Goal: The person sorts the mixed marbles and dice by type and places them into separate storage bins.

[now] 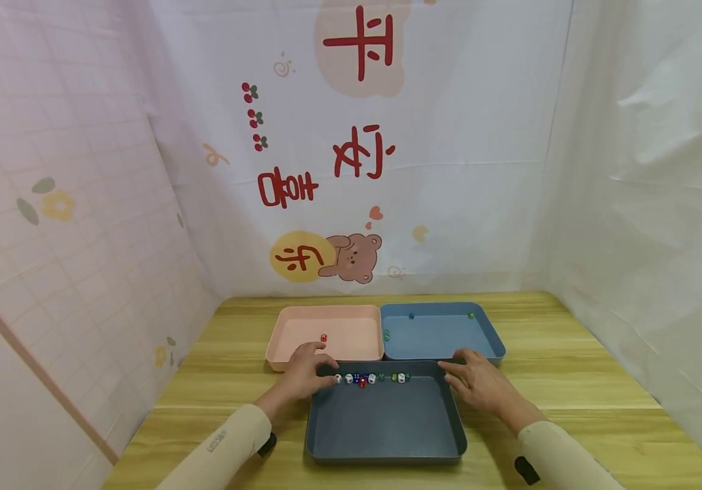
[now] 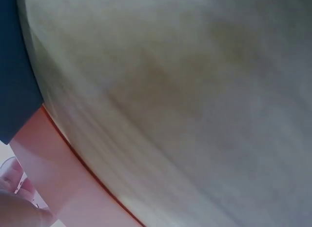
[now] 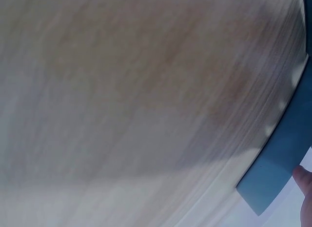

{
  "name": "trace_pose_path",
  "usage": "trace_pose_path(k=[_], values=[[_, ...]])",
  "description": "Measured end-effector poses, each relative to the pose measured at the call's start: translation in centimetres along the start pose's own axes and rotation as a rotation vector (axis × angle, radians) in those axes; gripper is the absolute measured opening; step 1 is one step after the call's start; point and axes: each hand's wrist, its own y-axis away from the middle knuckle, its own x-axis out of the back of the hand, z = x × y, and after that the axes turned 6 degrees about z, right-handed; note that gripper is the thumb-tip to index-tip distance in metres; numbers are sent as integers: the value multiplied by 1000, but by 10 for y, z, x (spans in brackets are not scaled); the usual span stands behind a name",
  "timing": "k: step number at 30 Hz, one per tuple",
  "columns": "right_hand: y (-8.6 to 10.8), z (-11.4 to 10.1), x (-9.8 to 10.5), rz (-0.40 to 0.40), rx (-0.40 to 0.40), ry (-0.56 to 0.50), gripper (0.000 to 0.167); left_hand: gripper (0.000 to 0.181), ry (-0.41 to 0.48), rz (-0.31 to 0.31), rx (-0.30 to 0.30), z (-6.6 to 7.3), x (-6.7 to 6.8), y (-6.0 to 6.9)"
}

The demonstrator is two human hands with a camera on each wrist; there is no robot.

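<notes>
A dark grey tray [image 1: 388,425] lies nearest on the table, with several dice in a rough row along its far side, among them a red die [image 1: 362,382] and a white die [image 1: 401,378]. My left hand [image 1: 307,373] is at the tray's far left corner, fingers spread and bent, fingertips beside the leftmost white die; whether they touch it I cannot tell. My right hand [image 1: 484,382] is at the far right corner, fingers extended over the rim. The wrist views show only small parts of the left hand [image 2: 17,200] and right hand [image 3: 304,188].
Behind the grey tray stand a pink tray [image 1: 302,337] holding a red die [image 1: 323,337] and a blue tray [image 1: 439,340] holding several small dice, one of them green [image 1: 471,316]. A printed white cloth [image 1: 467,170] hangs behind the wooden table [image 1: 571,388].
</notes>
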Motion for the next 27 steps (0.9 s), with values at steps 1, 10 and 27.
trace_pose_path(k=[1, 10, 27], values=[[0, 0, 0, 0, 1, 1, 36, 15, -6, -3, -4, 0, -1, 0], [0, 0, 1, 7, 6, 1, 35, 14, -126, -51, -19, 1, -5, -5], [0, -1, 0, 0, -9, -16, 35, 9, -201, -142, -10, 9, -1, -7]])
